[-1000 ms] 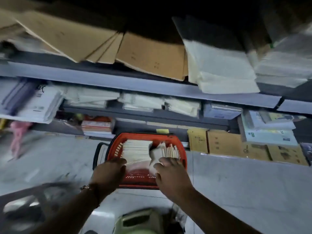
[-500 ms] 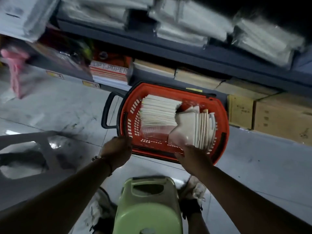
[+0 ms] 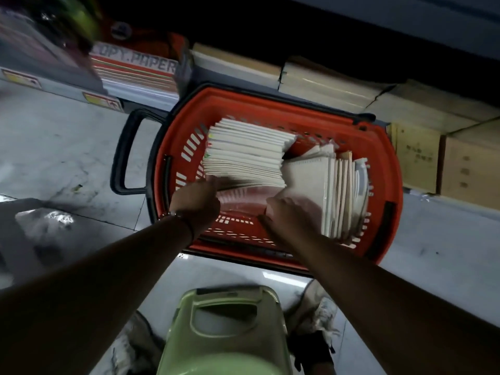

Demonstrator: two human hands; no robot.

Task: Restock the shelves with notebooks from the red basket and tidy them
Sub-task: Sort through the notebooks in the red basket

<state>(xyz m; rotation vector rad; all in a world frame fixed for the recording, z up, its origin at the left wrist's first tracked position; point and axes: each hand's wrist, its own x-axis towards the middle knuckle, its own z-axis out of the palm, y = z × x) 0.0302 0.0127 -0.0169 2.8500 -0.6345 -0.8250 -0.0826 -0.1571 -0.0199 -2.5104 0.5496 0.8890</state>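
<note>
The red basket stands on the floor in front of the bottom shelf, its black handle to the left. Inside, a stack of white notebooks fills the left half and a row of cream notebooks stands on edge at the right. My left hand is inside the basket and grips the near end of the white stack, thumb on top. My right hand is curled against the nearest leaning cream notebook; blur hides its fingertips.
A pale green plastic stool is right below me, with my shoes on either side. The bottom shelf holds copy paper reams and brown cardboard boxes behind and right of the basket. Grey tiled floor lies to the left.
The view has tilted down from the upper shelves to the basket. Both hands have moved from the basket's near rim down into it, onto the notebooks.
</note>
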